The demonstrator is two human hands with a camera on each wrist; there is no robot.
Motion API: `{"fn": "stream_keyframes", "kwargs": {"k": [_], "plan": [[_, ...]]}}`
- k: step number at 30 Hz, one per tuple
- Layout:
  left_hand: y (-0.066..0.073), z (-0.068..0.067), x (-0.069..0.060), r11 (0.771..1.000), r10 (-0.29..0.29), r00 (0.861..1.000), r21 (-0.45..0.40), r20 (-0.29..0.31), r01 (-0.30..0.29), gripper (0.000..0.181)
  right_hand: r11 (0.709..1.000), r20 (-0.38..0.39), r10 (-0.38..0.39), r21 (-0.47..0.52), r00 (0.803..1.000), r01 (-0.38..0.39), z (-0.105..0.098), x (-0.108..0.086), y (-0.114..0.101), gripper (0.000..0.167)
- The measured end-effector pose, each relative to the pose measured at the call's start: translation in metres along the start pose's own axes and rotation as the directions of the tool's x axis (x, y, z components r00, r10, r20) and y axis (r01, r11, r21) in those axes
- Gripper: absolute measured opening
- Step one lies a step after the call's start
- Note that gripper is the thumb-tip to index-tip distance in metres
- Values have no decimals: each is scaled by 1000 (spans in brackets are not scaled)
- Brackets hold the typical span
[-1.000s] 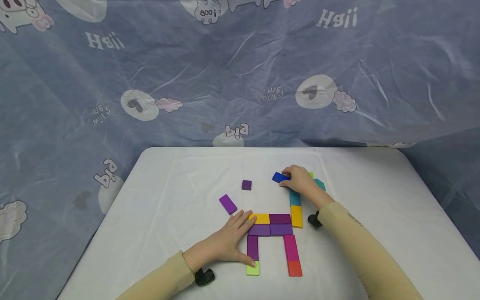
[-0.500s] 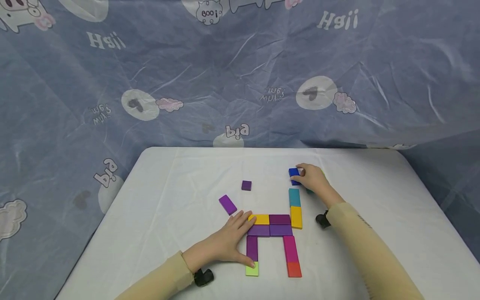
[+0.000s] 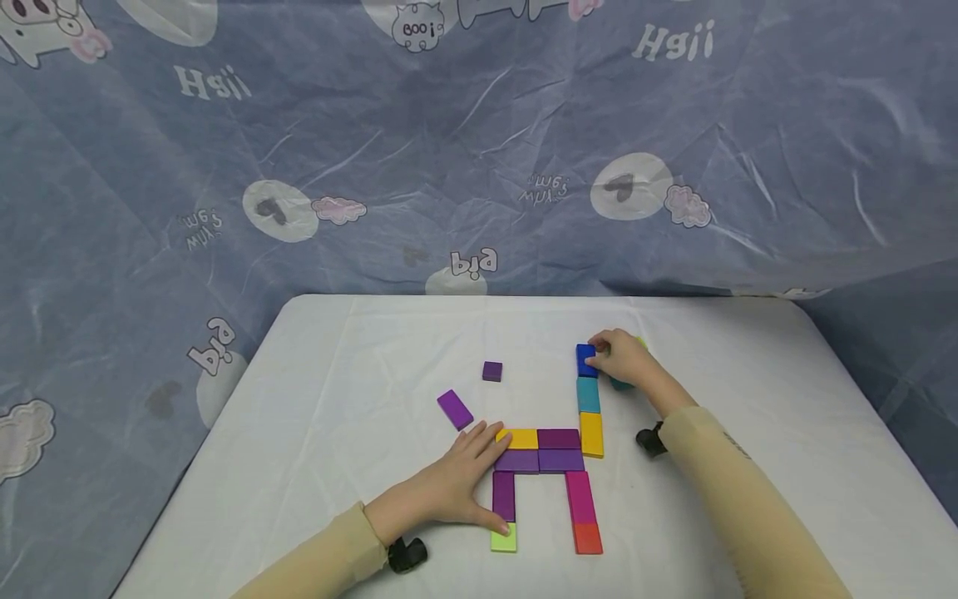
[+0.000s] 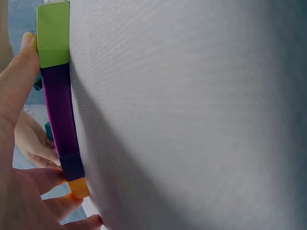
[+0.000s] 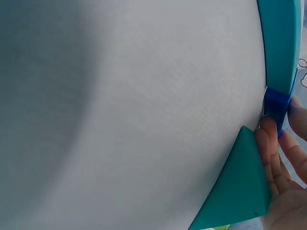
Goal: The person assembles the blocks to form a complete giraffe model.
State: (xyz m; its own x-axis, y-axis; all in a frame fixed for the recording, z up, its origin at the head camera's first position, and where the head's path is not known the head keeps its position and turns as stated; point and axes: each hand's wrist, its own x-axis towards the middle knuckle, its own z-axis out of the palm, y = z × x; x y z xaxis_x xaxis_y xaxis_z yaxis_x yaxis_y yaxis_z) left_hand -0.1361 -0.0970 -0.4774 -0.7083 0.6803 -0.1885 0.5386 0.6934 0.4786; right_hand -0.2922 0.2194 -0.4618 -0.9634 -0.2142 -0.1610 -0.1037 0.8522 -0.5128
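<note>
The right hand [image 3: 624, 358] has the blue block [image 3: 585, 360] pinched at the column's far end, against the teal block [image 3: 588, 394], while the left hand [image 3: 460, 478] spreads loose fingers (thumb on the lime block [image 3: 504, 542]). Pushing too hard could skew that column, and stray fingers could nudge the nearby green triangle [image 5: 235, 191]; the backdrop [image 3: 419, 125] reads "BOO" and, seemingly, "Haii", with other lettering upside down.
</note>
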Motion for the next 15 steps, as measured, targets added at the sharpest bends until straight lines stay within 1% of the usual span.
{"fn": "stream_keyframes", "kwargs": {"k": [8, 15], "plan": [[2, 0, -1, 1000, -11, 1000, 16, -4, 12, 117, 1000, 9, -22, 15, 1000, 22, 1, -3, 1, 44], [0, 1, -1, 1000, 4, 1000, 4, -8, -4, 117, 1000, -9, -22, 9, 1000, 22, 2, -6, 0, 45]]}}
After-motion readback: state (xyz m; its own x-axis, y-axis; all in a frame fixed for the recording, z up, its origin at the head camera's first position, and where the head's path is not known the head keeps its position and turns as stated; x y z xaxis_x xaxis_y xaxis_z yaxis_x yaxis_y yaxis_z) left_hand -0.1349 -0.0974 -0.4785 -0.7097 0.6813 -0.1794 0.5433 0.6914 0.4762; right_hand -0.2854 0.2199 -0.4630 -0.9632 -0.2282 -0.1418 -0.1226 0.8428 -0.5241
